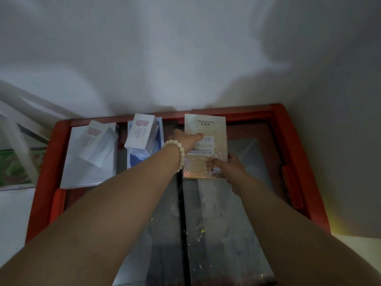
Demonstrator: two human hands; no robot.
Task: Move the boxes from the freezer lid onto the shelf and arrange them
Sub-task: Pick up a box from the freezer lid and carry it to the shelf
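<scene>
The golden box [207,129] is at the far side of the freezer lid [216,223]. The left hand [185,139] grips its left edge with the thumb on the front, and the right hand [231,168] pinches its lower right corner

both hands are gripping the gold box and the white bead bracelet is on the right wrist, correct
Not quite. The head view shows the white bead bracelet on the wrist of the left hand, not the right. The rest stands: the left hand and the right hand both grip the gold box.
</scene>
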